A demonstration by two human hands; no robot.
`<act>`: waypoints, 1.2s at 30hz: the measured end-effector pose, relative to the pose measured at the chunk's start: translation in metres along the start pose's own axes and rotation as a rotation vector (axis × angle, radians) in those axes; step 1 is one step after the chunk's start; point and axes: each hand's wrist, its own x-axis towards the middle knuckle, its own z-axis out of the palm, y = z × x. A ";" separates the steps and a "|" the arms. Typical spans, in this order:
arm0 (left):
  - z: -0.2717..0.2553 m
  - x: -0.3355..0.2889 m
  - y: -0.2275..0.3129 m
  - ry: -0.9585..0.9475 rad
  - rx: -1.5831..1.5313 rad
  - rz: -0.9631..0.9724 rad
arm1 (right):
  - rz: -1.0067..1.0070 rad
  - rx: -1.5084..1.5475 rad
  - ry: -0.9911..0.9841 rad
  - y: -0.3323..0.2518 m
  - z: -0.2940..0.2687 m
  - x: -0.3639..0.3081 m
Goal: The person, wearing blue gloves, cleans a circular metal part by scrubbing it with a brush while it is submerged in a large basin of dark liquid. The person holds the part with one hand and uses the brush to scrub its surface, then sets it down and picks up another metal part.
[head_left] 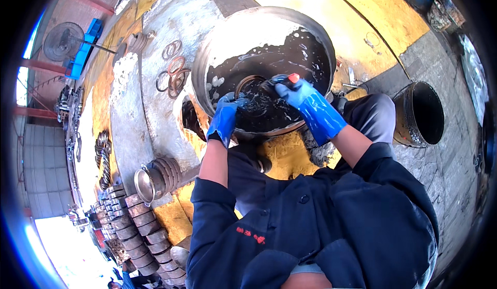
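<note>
Head view: holding a dark ring (250, 77) inside a round basin (199, 76) of dark, foamy liquid (310, 70), with the blue-gloved left hand (228, 107) in a closed grip on its left edge; gripping a red-ended tool (293, 77), just beside the ring, in the likewise gloved right hand (297, 93).

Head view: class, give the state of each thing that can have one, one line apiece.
Left hand, gloved, gripping
Right hand, gloved, gripping
Dark ring, held by left hand
Red-ended tool, held by right hand
Basin, holding dark liquid
Bucket, open-topped
Floor rings, loosely grouped
Metal blocks, stacked in columns
Fan, motion unclear
</note>
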 end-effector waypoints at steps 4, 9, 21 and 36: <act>-0.004 0.004 -0.007 -0.048 0.044 0.082 | -0.173 0.067 -0.116 -0.043 0.043 0.008; -0.008 0.022 -0.036 0.034 -0.034 0.061 | -0.321 -0.379 -0.099 -0.035 0.069 0.023; -0.007 0.040 -0.037 0.146 0.353 0.236 | 0.422 0.535 0.211 0.064 0.043 0.079; -0.034 0.035 -0.030 0.170 0.028 0.266 | -0.218 0.004 -0.188 -0.030 0.089 0.058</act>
